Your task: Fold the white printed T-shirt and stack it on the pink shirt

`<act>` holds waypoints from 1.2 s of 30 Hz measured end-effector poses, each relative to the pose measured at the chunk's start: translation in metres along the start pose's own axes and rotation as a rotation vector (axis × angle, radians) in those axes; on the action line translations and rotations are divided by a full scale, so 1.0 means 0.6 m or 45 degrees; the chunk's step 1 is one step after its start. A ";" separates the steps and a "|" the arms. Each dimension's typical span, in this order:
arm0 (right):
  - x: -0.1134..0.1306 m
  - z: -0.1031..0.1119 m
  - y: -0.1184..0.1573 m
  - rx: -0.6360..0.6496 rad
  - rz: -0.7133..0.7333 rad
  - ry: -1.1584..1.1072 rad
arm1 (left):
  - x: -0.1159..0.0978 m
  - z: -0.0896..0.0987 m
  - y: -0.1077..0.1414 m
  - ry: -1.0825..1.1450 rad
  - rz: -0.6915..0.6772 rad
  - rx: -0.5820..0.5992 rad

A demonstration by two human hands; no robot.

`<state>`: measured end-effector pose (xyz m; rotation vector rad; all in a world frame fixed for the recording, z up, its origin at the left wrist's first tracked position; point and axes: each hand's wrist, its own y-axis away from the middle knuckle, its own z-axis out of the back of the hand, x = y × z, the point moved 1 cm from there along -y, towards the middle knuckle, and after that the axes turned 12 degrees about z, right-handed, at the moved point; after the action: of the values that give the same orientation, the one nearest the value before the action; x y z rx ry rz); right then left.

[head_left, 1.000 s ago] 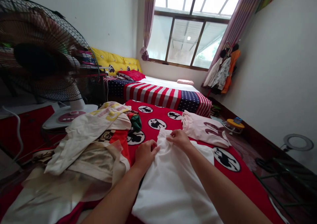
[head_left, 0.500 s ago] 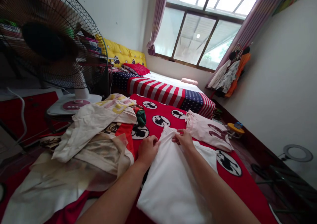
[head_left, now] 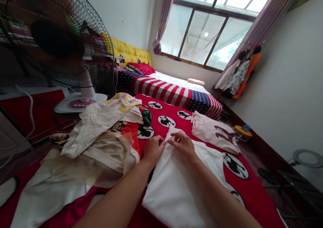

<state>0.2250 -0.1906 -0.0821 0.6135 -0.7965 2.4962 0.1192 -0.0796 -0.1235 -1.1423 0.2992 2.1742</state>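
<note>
A white garment (head_left: 174,187), partly folded, lies on the red bedspread (head_left: 161,103) in front of me. My left hand (head_left: 153,150) is at its left edge, thumb and fingers closed on the fabric near the narrow far end. Just right of it, my right hand (head_left: 183,146) rests over the same end with curved fingers apart, the tips at the cloth. A pale pink shirt (head_left: 210,130) with a dark brown print lies flat beyond the garment to the right. To the left is a loose heap of clothes (head_left: 101,120), cream and beige, with some orange and green pieces.
A standing fan (head_left: 50,39) runs at the left, above a white base (head_left: 101,98). Across the back is a bed with a flag-patterned cover (head_left: 161,90) under a window (head_left: 202,36). Clothes (head_left: 242,73) hang on the right wall. A yellow stool (head_left: 242,130) and a ring light (head_left: 306,158) stand at the right.
My right hand has shifted left toward my left hand, and its fingers have parted. More of the garment's right side is spread out. The view has turned slightly left.
</note>
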 end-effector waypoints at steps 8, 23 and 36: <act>0.020 -0.022 -0.014 -0.083 -0.040 0.188 | 0.002 0.000 -0.002 0.047 -0.022 0.014; -0.082 0.135 -0.047 -0.189 -0.087 0.545 | 0.000 -0.001 0.001 0.088 0.003 -0.002; -0.052 0.030 -0.081 0.313 -0.068 0.563 | 0.000 -0.001 0.000 0.081 -0.011 0.013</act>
<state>0.2808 -0.1747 -0.0648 0.1396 -0.3082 2.5598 0.1194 -0.0801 -0.1238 -1.2068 0.3322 2.1292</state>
